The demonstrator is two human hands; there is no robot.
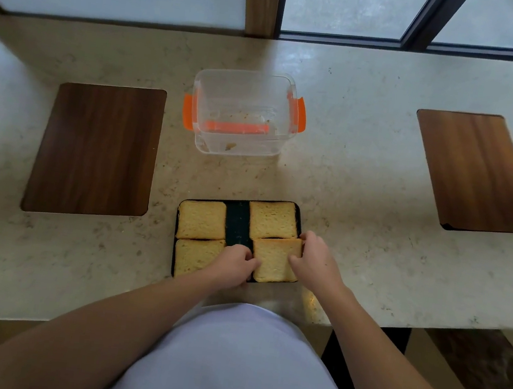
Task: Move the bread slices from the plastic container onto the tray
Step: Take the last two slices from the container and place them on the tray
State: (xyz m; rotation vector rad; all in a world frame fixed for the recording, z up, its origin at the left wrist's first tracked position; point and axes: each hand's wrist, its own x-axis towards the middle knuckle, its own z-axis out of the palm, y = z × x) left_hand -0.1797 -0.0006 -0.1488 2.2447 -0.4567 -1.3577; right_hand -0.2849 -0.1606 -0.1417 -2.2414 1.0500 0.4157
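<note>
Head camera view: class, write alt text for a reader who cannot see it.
Two bare hands, left hand and right hand, hold the fourth square bread slice on a black rectangular tray. Behind it stands a clear plastic container with orange clips, holding only crumbs.

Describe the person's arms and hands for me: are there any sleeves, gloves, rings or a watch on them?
Both arms are bare from the bottom of the picture down to the wrist: no sleeves show. The left hand and the right hand wear no gloves, and no ring, watch or bracelet is visible. The only clothing in view is a plain white garment over the torso, between the two arms.
</note>
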